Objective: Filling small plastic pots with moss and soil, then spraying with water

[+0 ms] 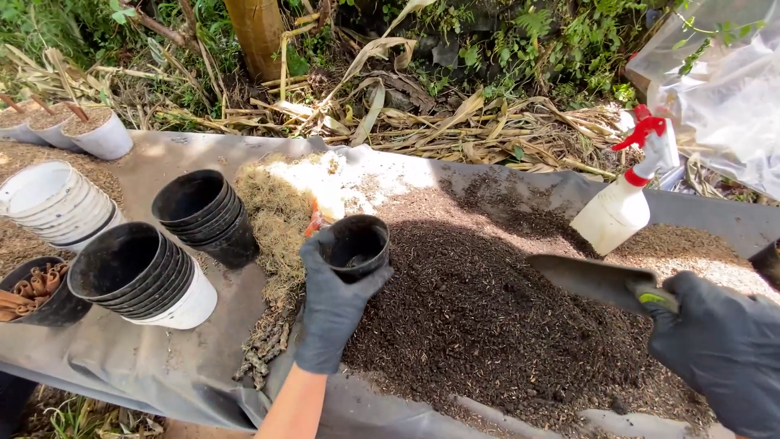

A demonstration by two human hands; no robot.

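While sunlight fell across a grey sheet (187, 366) spread on the ground, a person in two dark gloves worked over one broad heap of dark potting mix (487, 325). Their left hand (333, 305) held a single small black pot (357, 244) upright above the heap's left edge, fingers clamped around its side and base. Their right hand (723, 349) gripped the green handle of one grey trowel (597, 280), fingers closed tight on it, the blade pointing left over the mix, well apart from the pot.

To the left lay three stacks of nested pots: one black stack (203, 213), one black stack with a white pot at the bottom (142, 276), and one white stack (57, 203). One dark pot holding brown curled pieces (36, 289) sat at the far left. Behind it stood three filled white pots (97, 134), each with a stick in it. One strip of pale dry moss (276, 219) ran beside the heap. One white spray bottle with a red trigger (621, 203) stood on the far side of the mix, and one clear plastic bag (723, 81) hung at the top right.
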